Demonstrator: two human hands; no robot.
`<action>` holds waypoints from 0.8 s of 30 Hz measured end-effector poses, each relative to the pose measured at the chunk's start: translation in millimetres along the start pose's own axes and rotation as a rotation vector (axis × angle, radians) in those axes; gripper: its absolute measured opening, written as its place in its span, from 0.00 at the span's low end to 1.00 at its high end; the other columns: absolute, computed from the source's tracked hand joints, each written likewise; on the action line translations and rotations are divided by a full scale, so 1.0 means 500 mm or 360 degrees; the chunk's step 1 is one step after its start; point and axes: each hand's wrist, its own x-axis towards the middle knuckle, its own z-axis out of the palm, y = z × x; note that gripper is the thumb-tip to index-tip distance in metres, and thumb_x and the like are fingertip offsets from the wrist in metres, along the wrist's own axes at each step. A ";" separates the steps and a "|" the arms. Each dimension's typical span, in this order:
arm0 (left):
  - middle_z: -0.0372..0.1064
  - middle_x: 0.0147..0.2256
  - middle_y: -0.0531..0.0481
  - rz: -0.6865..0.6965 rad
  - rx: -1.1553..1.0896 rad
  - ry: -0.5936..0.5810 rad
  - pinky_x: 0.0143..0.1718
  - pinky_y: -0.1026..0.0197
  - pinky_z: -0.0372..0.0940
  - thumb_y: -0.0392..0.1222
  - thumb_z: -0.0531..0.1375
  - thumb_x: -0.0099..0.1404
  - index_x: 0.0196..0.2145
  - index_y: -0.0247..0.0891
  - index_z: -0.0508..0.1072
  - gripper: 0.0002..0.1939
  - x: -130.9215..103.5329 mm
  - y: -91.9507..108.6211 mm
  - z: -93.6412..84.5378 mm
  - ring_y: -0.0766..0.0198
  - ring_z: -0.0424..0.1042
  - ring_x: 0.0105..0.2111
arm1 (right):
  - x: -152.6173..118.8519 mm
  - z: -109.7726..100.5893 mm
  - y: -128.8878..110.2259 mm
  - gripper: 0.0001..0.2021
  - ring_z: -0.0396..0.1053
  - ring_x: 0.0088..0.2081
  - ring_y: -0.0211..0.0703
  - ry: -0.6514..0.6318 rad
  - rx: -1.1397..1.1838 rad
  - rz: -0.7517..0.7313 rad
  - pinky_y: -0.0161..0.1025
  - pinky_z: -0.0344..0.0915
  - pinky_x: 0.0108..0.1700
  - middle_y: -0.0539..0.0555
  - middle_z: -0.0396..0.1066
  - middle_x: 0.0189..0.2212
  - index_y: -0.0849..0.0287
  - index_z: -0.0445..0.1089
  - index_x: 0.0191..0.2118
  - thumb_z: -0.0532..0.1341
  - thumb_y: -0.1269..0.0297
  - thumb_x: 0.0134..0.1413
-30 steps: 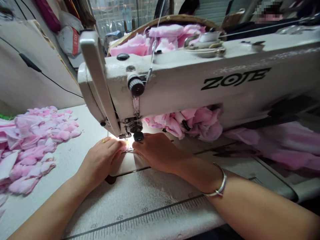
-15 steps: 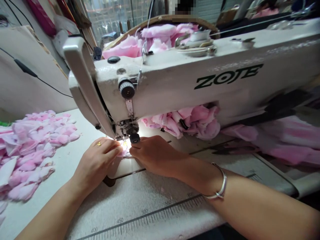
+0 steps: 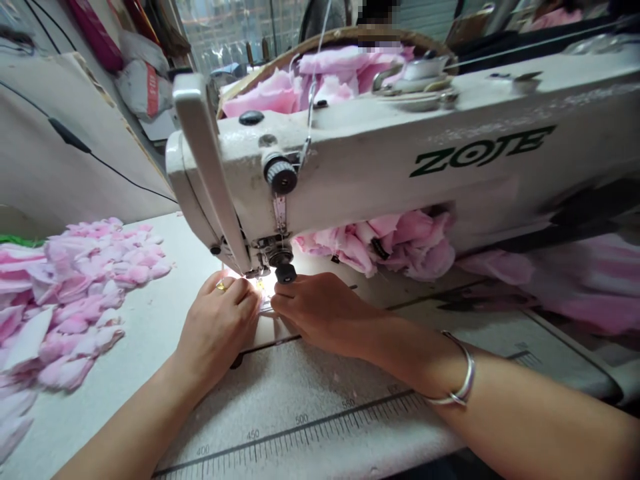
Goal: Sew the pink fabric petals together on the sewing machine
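Note:
Both my hands are at the needle area of a white ZOJE sewing machine (image 3: pixel 350 167). My left hand (image 3: pixel 217 327), wearing a gold ring, is closed, its fingers curled down at the left of the lit presser foot (image 3: pixel 261 285). My right hand (image 3: pixel 320 310) is closed just right of the foot, below a black knob (image 3: pixel 285 273). The fingertips pinch a small piece of pink fabric under the foot; glare and the fingers mostly hide it. Behind the needle, sewn pink fabric (image 3: pixel 415 247) bunches up under the machine arm.
Many loose pink fabric pieces (image 3: pixel 75 300) lie piled on the table at left. A printed ruler scale (image 3: pixel 300 430) runs along the front edge. More pink cloth (image 3: pixel 590 280) lies at right. Behind the machine stands a basket (image 3: pixel 295 57) of pink fabric; a person is partly visible beyond.
The whole view has shifted, so the machine sits farther right in the picture. My left fingers have curled in more, covering the fabric that showed beside the foot. My right hand stays beside the foot.

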 end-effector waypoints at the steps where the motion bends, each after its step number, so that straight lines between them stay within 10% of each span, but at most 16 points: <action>1: 0.65 0.29 0.48 0.0007 -0.0055 -0.0013 0.40 0.51 0.65 0.34 0.52 0.67 0.30 0.36 0.71 0.10 -0.002 0.000 0.000 0.59 0.64 0.32 | -0.001 -0.002 0.001 0.05 0.65 0.29 0.41 -0.0004 0.0010 0.0007 0.41 0.47 0.24 0.50 0.70 0.29 0.58 0.69 0.32 0.57 0.71 0.58; 24: 0.64 0.44 0.43 -0.0275 -0.0752 -0.0329 0.46 0.52 0.65 0.35 0.45 0.71 0.42 0.35 0.68 0.13 -0.029 0.013 -0.022 0.57 0.63 0.44 | 0.006 -0.016 0.010 0.07 0.62 0.29 0.41 -0.0223 -0.0168 0.0354 0.39 0.38 0.24 0.53 0.69 0.26 0.56 0.71 0.31 0.57 0.73 0.55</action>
